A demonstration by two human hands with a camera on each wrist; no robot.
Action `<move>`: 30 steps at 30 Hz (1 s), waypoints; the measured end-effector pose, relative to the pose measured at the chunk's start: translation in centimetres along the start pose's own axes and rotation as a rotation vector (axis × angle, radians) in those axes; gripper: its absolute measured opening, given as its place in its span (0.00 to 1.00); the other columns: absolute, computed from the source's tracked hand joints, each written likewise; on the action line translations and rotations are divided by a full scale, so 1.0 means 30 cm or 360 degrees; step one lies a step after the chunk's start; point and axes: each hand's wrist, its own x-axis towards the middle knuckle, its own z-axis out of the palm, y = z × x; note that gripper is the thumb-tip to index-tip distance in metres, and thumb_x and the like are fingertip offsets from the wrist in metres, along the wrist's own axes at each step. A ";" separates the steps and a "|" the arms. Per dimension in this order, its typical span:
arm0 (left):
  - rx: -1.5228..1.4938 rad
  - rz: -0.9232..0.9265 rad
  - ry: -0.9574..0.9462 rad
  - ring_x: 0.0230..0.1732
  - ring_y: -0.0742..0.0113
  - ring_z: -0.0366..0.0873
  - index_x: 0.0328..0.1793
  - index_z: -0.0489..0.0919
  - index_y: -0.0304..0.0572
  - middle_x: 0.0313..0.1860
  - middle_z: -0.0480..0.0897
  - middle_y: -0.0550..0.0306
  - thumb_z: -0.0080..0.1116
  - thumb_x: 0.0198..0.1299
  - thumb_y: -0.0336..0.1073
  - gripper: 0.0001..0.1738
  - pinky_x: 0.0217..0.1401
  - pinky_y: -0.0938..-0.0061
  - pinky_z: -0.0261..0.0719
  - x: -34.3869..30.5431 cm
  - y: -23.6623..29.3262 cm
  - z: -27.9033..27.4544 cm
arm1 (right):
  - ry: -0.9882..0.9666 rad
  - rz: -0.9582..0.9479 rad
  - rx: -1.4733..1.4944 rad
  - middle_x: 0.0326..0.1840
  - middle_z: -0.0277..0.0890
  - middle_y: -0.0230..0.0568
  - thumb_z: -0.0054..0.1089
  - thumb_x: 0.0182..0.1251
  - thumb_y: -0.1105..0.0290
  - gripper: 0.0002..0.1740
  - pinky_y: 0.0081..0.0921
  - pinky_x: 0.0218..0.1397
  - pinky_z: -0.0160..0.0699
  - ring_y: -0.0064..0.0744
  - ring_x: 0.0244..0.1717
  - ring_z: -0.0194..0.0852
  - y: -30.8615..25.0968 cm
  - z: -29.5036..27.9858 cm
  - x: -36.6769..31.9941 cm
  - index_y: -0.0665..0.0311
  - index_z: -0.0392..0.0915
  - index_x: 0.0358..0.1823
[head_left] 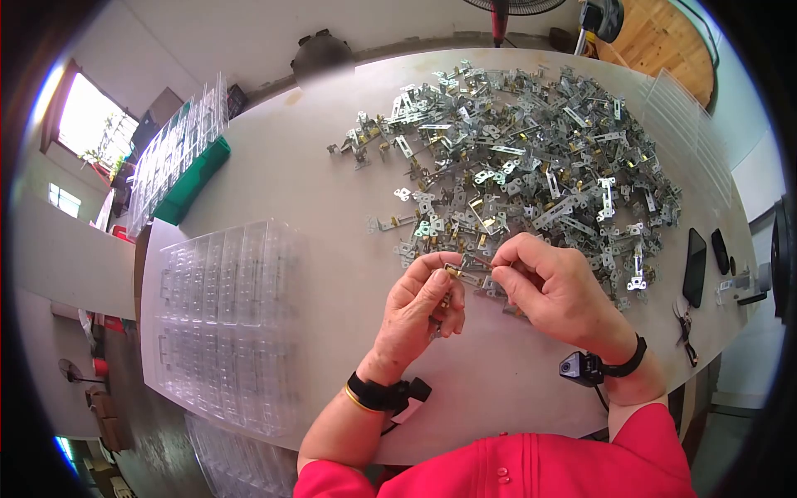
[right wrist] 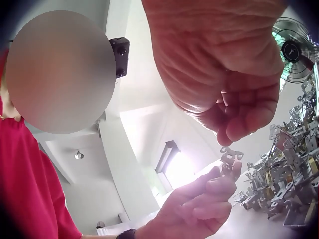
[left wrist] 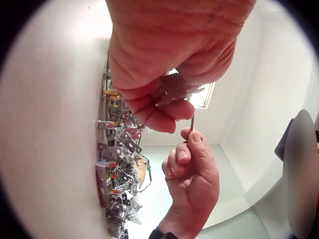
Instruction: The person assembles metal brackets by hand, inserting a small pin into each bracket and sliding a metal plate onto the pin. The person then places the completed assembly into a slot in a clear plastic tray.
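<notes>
My left hand (head_left: 415, 303) grips a small metal bracket (right wrist: 232, 155) with holes in its flat end; the fingers cover the rest of it. Brass-coloured metal shows by the left thumb in the head view. Just to the right, my right hand (head_left: 552, 286) pinches a thin, rod-like piece (left wrist: 192, 123) between thumb and forefinger. That piece points at the left fingertips, and its far end reaches close to them. Both hands are over the near edge of a large pile of metal brackets (head_left: 531, 158), some with brass-coloured parts.
Clear plastic compartment trays (head_left: 224, 324) lie to the left on the table. Behind them a green bin (head_left: 195, 178) stands beside more clear racks. At the right are a phone (head_left: 695, 267), pliers (head_left: 685, 332) and a clear tray (head_left: 689, 137). A fan stands beyond the table.
</notes>
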 end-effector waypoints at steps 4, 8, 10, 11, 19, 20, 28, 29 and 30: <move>0.0025 0.0000 -0.0010 0.19 0.75 0.70 0.69 0.69 0.38 0.33 0.78 0.57 0.47 0.81 0.43 0.20 0.25 0.78 0.73 -0.002 0.001 0.005 | -0.0054 0.0014 -0.0071 0.24 0.79 0.44 0.61 0.72 0.71 0.05 0.31 0.28 0.74 0.37 0.23 0.81 -0.012 0.006 0.000 0.63 0.76 0.43; 0.0044 0.0020 -0.0015 0.19 0.76 0.69 0.68 0.69 0.39 0.33 0.78 0.57 0.48 0.81 0.43 0.19 0.25 0.79 0.72 -0.004 -0.003 0.008 | -0.0063 -0.0045 -0.0128 0.24 0.79 0.44 0.61 0.72 0.71 0.05 0.33 0.28 0.74 0.40 0.23 0.81 -0.003 0.012 -0.002 0.63 0.76 0.42; 0.0047 0.0019 -0.0004 0.20 0.76 0.69 0.68 0.69 0.40 0.32 0.78 0.57 0.48 0.81 0.43 0.19 0.24 0.79 0.71 -0.004 -0.004 0.010 | -0.0072 -0.0034 -0.0142 0.24 0.79 0.45 0.61 0.72 0.70 0.05 0.33 0.28 0.74 0.41 0.24 0.81 -0.007 0.010 -0.003 0.63 0.76 0.42; 0.0112 0.0032 0.0035 0.19 0.76 0.68 0.67 0.69 0.40 0.31 0.77 0.57 0.47 0.81 0.41 0.17 0.25 0.79 0.71 -0.005 -0.004 0.011 | -0.0082 -0.0023 -0.0156 0.24 0.79 0.45 0.61 0.72 0.70 0.05 0.33 0.28 0.74 0.42 0.24 0.81 -0.009 0.009 -0.004 0.63 0.76 0.42; 0.0369 0.0121 0.0088 0.19 0.76 0.68 0.63 0.70 0.40 0.29 0.77 0.58 0.49 0.80 0.39 0.14 0.24 0.80 0.70 -0.005 -0.009 0.010 | -0.0091 -0.0054 -0.0174 0.24 0.79 0.47 0.60 0.72 0.71 0.07 0.35 0.30 0.76 0.47 0.26 0.83 -0.008 0.018 -0.005 0.63 0.75 0.46; 0.0419 0.0114 0.0106 0.20 0.77 0.68 0.63 0.70 0.40 0.30 0.78 0.58 0.50 0.80 0.39 0.14 0.24 0.81 0.69 -0.008 -0.005 0.017 | -0.0080 -0.0066 -0.0152 0.25 0.80 0.47 0.60 0.72 0.71 0.08 0.36 0.30 0.76 0.48 0.26 0.83 -0.006 0.022 -0.005 0.63 0.74 0.48; 0.0636 0.0177 0.0055 0.23 0.82 0.70 0.62 0.70 0.37 0.31 0.80 0.62 0.51 0.79 0.35 0.13 0.24 0.85 0.68 -0.015 -0.006 0.027 | -0.0231 0.0139 0.0126 0.26 0.82 0.43 0.59 0.74 0.70 0.10 0.32 0.31 0.76 0.38 0.25 0.83 0.000 0.031 0.001 0.66 0.74 0.52; 0.0721 0.0193 0.0063 0.24 0.82 0.70 0.62 0.70 0.37 0.32 0.80 0.63 0.52 0.78 0.34 0.13 0.25 0.85 0.68 -0.015 -0.007 0.033 | -0.0244 0.0140 0.0167 0.26 0.82 0.42 0.59 0.74 0.70 0.10 0.31 0.31 0.76 0.36 0.25 0.83 0.004 0.034 0.002 0.66 0.75 0.51; 0.0805 0.0208 0.0071 0.25 0.83 0.71 0.62 0.70 0.37 0.32 0.80 0.63 0.52 0.78 0.33 0.13 0.26 0.86 0.69 -0.016 -0.008 0.037 | -0.0244 0.0141 0.0167 0.26 0.82 0.42 0.59 0.74 0.70 0.10 0.31 0.31 0.76 0.36 0.25 0.83 0.004 0.034 0.002 0.66 0.75 0.51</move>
